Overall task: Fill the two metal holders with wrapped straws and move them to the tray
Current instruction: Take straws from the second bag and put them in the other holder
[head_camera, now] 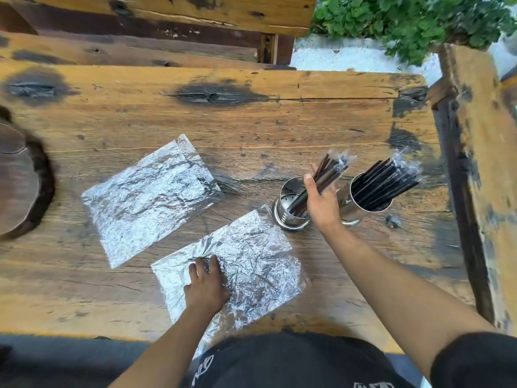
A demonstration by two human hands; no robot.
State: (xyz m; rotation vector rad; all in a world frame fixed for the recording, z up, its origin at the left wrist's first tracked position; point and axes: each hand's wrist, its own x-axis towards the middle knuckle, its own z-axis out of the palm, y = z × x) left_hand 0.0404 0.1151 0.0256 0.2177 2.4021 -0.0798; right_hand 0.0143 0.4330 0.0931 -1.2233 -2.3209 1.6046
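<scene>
A: On the wooden worktop (251, 130), head view: two metal holders stand side by side, right of centre. The right holder (361, 208) is packed with black wrapped straws (386, 180) leaning up and to the right. The left holder (288, 211) is partly filled; its perforated inner wall is visible.

B: Hands?

A: Right hand (321, 203) grips a bundle of straws (327, 175), fingers curled round it, lower ends inside the left holder, clear wrapper tips sticking up above the hand. The hand sits between the two holders and overlaps the rims of both.

B: Left?

A: Left hand (205, 284) rests on the near plastic bag (251, 270), a crinkled, silvery, flat one. Fingers lie on the film, which puckers around them; can't tell whether it pinches the film or only presses.

B: Anything else on the worktop?

A: A second flat bag (148, 197), same crinkled look, lies up and left of the first, apart from it. A dark round wooden tray (19, 177) at the far left edge, well apart from the holders, partly out of frame. Frame is a bit motion-blurred. Green plant (405, 21) beyond the top right corner.
</scene>
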